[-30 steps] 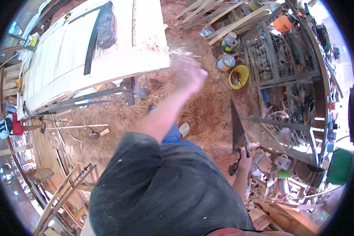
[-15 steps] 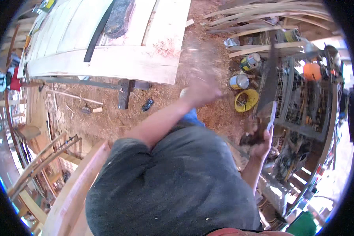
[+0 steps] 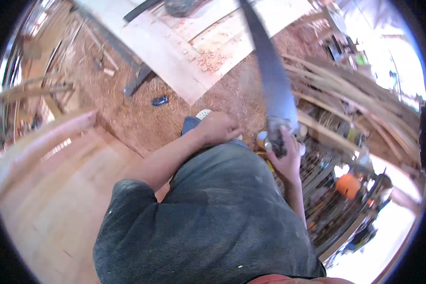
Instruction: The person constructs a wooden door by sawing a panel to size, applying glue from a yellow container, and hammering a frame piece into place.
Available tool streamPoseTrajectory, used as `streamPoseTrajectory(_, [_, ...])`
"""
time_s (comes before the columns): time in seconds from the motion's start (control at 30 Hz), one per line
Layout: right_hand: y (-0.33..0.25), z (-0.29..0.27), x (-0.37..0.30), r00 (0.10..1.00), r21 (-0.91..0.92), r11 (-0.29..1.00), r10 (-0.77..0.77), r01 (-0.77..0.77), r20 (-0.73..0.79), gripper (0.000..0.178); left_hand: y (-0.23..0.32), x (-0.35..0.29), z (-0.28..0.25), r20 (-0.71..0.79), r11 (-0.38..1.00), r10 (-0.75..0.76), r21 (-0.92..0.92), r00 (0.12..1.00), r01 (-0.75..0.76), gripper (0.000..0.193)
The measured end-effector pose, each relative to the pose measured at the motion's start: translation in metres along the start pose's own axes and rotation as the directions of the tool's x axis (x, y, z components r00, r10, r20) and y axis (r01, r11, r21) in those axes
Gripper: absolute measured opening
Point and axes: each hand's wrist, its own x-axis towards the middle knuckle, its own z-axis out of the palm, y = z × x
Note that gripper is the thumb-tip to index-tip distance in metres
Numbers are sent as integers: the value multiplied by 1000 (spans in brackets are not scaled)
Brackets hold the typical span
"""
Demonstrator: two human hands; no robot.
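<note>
A handsaw [image 3: 270, 75] with a long, wide, dark blade is in my right hand [image 3: 288, 158]. My fingers wrap round its dark handle, and the blade slants up and away toward the far side, passing over the right end of a pale wooden panel [image 3: 173, 71]. In front of my body hangs my left hand [image 3: 217, 128], its fingers curled in loosely, with nothing visible in them. It is apart from the saw and the panel.
Wood shavings cover the floor [image 3: 128, 125]. A dark block [image 3: 180, 7] rests on the panel. Long boards [image 3: 345, 85] are piled at right, near a metal rack and an orange round object [image 3: 348, 187]. A large wooden piece [image 3: 57, 189] stands at left.
My view has turned to the right. The saw has swung from the right side to in front of me, with my right hand still round its handle. My left hand has drawn closer to my body.
</note>
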Motion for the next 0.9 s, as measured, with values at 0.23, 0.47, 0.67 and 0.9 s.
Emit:
streamPoseTrajectory(0.23, [21, 49, 29, 876, 114, 968, -250, 223, 413, 85, -9, -11, 85, -121, -87, -657, -968, 744, -234, 37])
streamPoseTrajectory(0.47, [59, 51, -23, 787, 95, 964, -259, 250, 560, 87, 53, 24, 184, -192, 102, -700, -980, 688, -170, 41])
streamPoseTrajectory(0.67, [63, 35, -40, 766, 65, 984, -169, 164, 620, 87, 97, 34, 192, -402, 409, -794, -908, 456, -88, 50])
streamPoseTrajectory(0.9, [-5, 73, 33, 760, -114, 984, -30, 137, 649, 86, -6, 51, 146, -469, 442, -787, -882, 400, -163, 43])
